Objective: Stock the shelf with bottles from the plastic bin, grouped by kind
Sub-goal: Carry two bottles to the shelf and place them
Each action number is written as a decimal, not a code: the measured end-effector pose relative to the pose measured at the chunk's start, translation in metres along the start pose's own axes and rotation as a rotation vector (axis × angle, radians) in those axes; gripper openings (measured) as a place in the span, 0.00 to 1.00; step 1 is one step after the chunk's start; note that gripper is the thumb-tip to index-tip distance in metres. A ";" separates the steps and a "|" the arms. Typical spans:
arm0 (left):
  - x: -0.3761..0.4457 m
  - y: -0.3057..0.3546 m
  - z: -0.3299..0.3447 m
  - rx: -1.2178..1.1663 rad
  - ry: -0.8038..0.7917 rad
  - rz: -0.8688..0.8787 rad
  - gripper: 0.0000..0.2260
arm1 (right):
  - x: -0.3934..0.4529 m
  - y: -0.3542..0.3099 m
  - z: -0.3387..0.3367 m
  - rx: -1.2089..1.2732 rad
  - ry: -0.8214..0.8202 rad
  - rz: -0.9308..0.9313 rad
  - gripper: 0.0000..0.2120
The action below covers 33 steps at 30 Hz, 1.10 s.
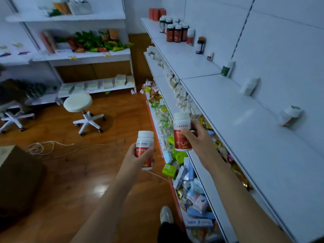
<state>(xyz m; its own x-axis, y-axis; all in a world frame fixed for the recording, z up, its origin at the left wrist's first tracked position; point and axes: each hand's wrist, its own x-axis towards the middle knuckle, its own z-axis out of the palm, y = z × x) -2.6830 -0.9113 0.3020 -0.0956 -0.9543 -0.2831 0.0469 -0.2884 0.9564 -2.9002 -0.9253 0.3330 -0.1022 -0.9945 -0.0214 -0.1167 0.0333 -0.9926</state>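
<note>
White shelf (236,109); bottle (182,132) per grip

single head cam, wide-angle, pitched forward and down along the aisle. white top shelf (245,120) runs close along the right edge, wood floor (70,181) and stool (78,102) further off left, both forearms near bottom-centre.

white stool (78,102), cardboard box (17,176), cord (42,148)
</note>
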 end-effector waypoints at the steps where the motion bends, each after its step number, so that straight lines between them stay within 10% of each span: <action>1: 0.020 0.006 0.002 0.008 -0.007 0.011 0.20 | 0.021 0.000 0.000 0.003 0.014 -0.005 0.17; 13: 0.258 0.102 0.019 0.125 -0.013 0.075 0.07 | 0.276 -0.034 -0.010 0.029 0.133 -0.029 0.15; 33: 0.610 0.235 -0.083 0.209 -0.276 0.112 0.19 | 0.593 -0.069 0.085 -0.078 0.435 -0.006 0.18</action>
<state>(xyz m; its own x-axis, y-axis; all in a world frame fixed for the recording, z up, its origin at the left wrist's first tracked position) -2.6480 -1.5678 0.3476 -0.3679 -0.9136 -0.1731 -0.1297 -0.1340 0.9825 -2.8688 -1.5257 0.3782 -0.5059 -0.8609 0.0536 -0.1913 0.0514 -0.9802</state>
